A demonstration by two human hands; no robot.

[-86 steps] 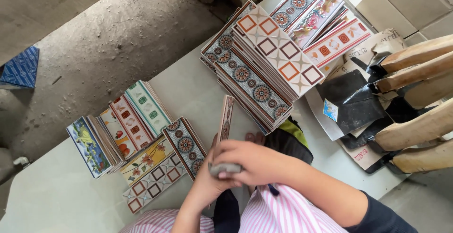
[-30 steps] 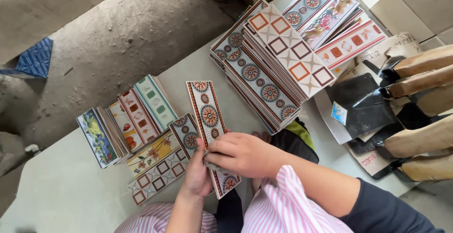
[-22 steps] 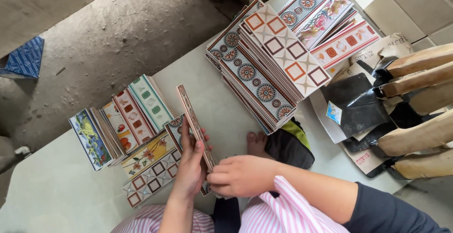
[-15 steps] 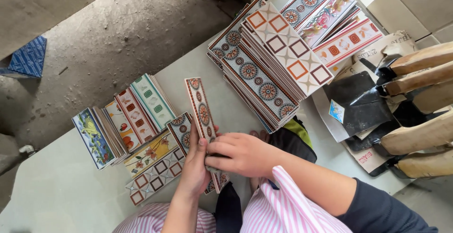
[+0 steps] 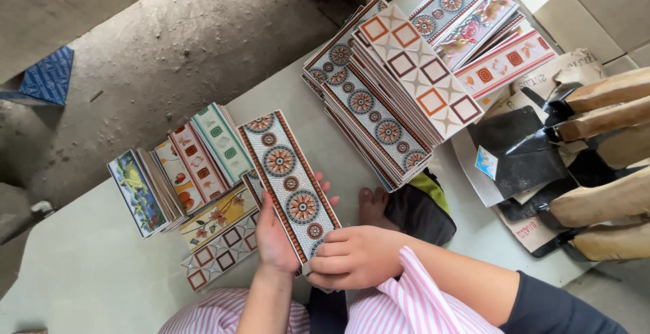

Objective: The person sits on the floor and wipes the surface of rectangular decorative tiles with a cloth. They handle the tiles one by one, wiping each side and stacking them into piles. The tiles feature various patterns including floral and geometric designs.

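Note:
I hold a long narrow tile (image 5: 288, 175) with round rosette patterns and a brown border, face up, above the pale floor. My left hand (image 5: 274, 236) supports it from underneath along its left edge, fingertips showing past its right side. My right hand (image 5: 355, 258) grips its near end. To the left stand several small stacks of patterned tiles (image 5: 183, 171), and a flat tile with red squares (image 5: 220, 256) lies just below them.
A large fanned stack of border tiles (image 5: 393, 83) lies at the upper right. Trowels with wooden handles (image 5: 602, 144) and black blades rest on torn paper at the right. My bare foot (image 5: 372, 205) shows beside dark cloth. Rough concrete ground (image 5: 169, 36) lies beyond.
The tile was turned on edge and then back to face up between my hands. It now lies flatter and slightly further left than half a second ago.

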